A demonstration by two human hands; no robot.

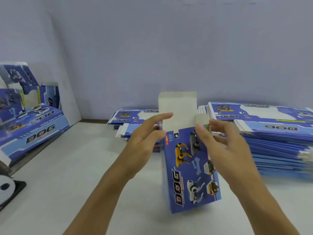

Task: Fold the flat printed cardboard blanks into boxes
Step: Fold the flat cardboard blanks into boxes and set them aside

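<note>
A blue printed "DOG" box (191, 168) stands upright on the white table, tilted slightly, with its white top flap (177, 106) sticking straight up. My left hand (145, 139) is at the box's upper left edge, its fingers stretched toward the flap. My right hand (225, 145) is at the upper right corner, its fingers loosely bent beside a small white side flap (202, 118). Neither hand plainly grips the box; the picture is blurred there.
A tall stack of flat blue blanks (274, 136) lies at the right, a lower stack (133, 119) behind the box. Folded boxes (32, 122) are piled at the left. A black and white object (8, 189) sits at the left edge.
</note>
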